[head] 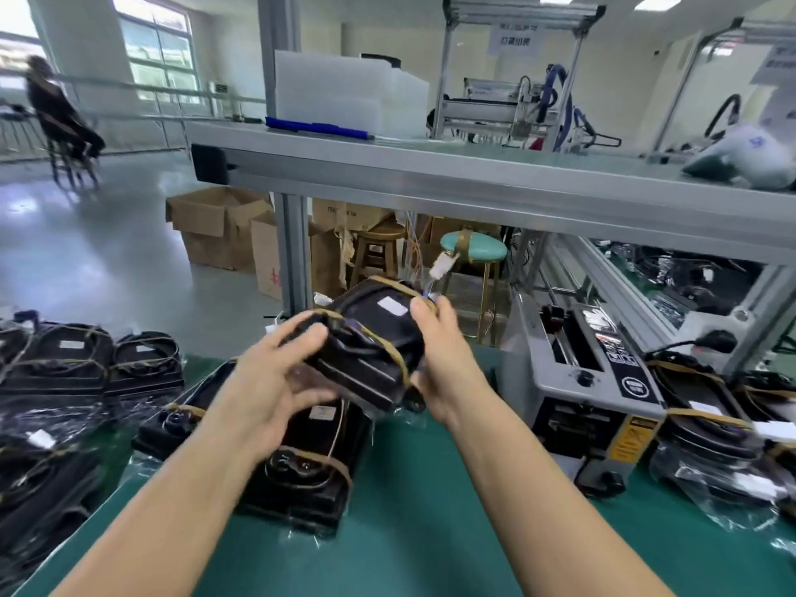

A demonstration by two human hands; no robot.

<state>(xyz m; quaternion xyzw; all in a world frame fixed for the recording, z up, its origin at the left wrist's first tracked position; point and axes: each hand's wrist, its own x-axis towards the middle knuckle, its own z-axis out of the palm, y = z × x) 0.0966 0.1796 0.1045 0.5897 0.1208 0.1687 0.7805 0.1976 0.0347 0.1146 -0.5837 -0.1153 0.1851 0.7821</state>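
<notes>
A black plastic housing [370,338] (boxy, ribbed, bound with tan tape) is held tilted above the green mat [430,489], at centre. Its near-left end is gripped by the left hand [271,381] and its right side by the right hand [439,359], thumbs on top. A white plug [443,262] projects on wires from the far end. A similar bagged unit [301,467] lies beneath — a grey machine [590,381] stands just right.

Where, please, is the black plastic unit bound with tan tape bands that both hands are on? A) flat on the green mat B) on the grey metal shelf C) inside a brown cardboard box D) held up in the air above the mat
D: the left hand and the right hand grip the black plastic unit from either side, clear of the green mat below.
</notes>
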